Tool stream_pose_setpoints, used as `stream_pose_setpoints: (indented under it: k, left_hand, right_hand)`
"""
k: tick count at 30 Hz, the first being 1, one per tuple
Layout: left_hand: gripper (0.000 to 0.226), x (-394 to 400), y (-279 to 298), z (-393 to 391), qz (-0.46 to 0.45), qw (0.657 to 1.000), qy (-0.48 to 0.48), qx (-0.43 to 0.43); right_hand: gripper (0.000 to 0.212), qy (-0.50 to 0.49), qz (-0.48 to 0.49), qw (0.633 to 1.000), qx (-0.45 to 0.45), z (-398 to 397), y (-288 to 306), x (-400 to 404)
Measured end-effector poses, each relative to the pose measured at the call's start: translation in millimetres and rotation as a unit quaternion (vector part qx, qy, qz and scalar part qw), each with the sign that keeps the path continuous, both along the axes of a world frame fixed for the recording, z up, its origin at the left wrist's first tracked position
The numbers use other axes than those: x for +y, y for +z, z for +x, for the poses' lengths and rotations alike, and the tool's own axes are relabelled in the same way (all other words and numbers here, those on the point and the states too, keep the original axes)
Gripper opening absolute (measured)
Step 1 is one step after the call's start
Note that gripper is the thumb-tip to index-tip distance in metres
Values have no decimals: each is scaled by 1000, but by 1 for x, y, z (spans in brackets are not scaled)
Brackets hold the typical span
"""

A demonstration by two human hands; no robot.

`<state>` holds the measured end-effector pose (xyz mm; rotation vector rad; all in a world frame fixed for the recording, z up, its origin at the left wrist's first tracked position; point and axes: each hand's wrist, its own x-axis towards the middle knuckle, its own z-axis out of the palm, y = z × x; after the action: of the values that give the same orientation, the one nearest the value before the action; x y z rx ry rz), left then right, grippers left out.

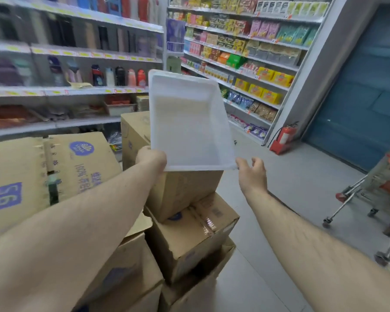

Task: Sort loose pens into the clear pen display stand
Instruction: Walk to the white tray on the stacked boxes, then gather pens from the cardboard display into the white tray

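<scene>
1. Translucent white rectangular plastic tray (189,122) is held up in the air in front of the person, tilted so its hollow inside faces the camera; nothing shows inside it; no pens and no clear display stand can be made out in this view.
2. Left hand (151,157) grips the tray's near left corner, fingers curled round the rim; the forearm reaches in from the lower left.
3. Right hand (251,171) is at the tray's near right corner, thumb tip touching or just beside the rim, the other fingers loosely curled and holding nothing; whether it bears any of the tray's weight cannot be told.
4. Both hands stand well apart, one at each near corner of the tray.
5. Below the tray rises a stack of brown cardboard boxes (189,233); a larger brown carton with purple print (54,172) sits to the left.
6. White shop shelves with drink bottles (117,75) run along the left; shelves of coloured snack packets (245,55) run along the back right; all are somewhat blurred.
7. A red fire extinguisher (284,137) stands on the grey floor (291,188) beside the end of the snack shelves; a metal shopping trolley with red trim (374,194) stands at the right edge, before a blue wall (358,86).
</scene>
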<state>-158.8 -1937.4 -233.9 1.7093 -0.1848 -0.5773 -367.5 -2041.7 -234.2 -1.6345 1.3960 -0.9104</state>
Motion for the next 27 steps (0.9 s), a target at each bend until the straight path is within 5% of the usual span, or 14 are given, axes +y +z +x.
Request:
stream_pose_setpoints:
  k: [4, 8, 11, 15, 20, 27]
  left_hand:
    - [20, 40, -31, -47, 25, 1000, 4, 7]
    - [30, 95, -63, -91, 26, 998, -8, 50]
    - [33, 146, -77, -122, 33, 997, 8, 66]
    - [28, 217, -72, -150, 66, 996, 1, 64]
    - [62, 312, -65, -159, 36, 995, 35, 86]
    - [53, 472, -83, -173, -19, 982, 180, 54]
  right_hand:
    - [21, 112, 142, 979, -96, -28, -7, -9]
    - [22, 214, 222, 948, -75, -46, -24, -4]
    - [41, 214, 301, 926, -78, -50, -49, 13]
    - [34, 225, 300, 921, -106, -51, -73, 57]
    - [28, 291, 297, 902, -115, -42, -79, 148]
    - [35, 418, 243, 873, -63, -14, -64, 317]
